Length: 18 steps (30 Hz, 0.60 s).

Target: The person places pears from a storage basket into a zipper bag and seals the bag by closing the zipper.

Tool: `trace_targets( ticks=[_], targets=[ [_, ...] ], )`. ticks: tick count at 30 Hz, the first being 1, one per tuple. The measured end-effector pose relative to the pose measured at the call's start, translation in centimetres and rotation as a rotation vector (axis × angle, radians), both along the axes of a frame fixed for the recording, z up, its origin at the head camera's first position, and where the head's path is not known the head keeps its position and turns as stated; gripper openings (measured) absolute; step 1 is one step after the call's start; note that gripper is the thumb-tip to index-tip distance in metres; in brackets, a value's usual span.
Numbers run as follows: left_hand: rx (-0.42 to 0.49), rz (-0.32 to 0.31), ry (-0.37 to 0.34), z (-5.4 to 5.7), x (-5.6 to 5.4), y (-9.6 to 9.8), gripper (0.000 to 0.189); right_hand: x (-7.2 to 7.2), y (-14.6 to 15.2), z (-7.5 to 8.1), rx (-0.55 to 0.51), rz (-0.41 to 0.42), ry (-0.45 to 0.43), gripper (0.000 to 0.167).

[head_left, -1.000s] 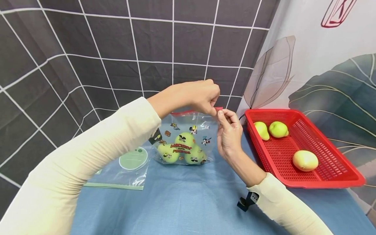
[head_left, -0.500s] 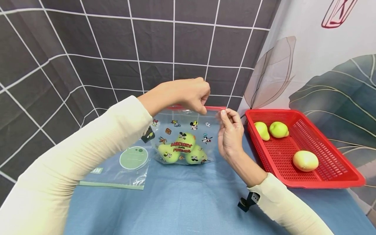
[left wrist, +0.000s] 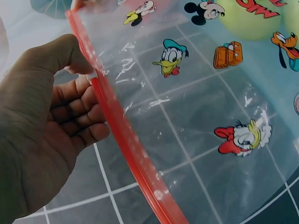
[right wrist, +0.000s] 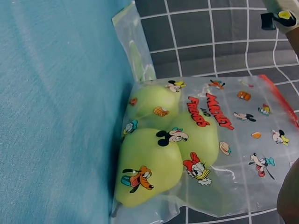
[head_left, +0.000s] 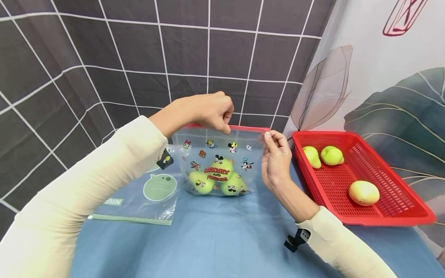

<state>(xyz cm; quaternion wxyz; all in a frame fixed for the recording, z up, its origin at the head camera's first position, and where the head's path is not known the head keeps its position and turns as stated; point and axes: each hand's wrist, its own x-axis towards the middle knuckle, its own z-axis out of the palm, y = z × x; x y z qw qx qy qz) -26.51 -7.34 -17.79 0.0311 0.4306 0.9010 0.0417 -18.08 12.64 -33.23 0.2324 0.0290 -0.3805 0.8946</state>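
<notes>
A clear zip bag (head_left: 222, 146) printed with cartoon figures stands upright on the blue cloth, three green pear-like fruits (right wrist: 149, 163) at its bottom. Along its top runs a red zip strip (left wrist: 124, 135). My left hand (head_left: 213, 112) reaches over from the left and pinches this strip at a small white slider (left wrist: 92, 75) between thumb and finger. The other fingers are curled beneath it, as the left wrist view shows. At the bag's top right corner, my right hand (head_left: 276, 158) pinches the end of the strip between thumb and fingers.
A red basket (head_left: 375, 220) at the right holds two green fruits (head_left: 331, 155) and a yellow fruit (head_left: 363, 193). Left of the bag, partly under my left arm, lies another clear bag (head_left: 139, 210) with a green print. A dark tiled-pattern cloth (head_left: 187, 50) hangs behind.
My left hand has slid leftward along the red strip, away from my right hand. The bag's top edge now stretches straight between them. My right hand has kept its grip on the corner.
</notes>
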Motion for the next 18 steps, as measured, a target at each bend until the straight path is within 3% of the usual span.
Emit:
trace_targets(
  ticks=[8, 18],
  targets=[
    [0.011, 0.05, -0.028, -0.1, -0.1, -1.7, 0.018, 0.0, 0.2, 0.2, 0.01, 0.006, -0.015, 0.024],
    [0.057, 0.085, -0.057, -0.4, -0.2, -4.4, 0.019, -0.1, 0.4, 0.2, -0.003, 0.013, -0.005, 0.011]
  ],
)
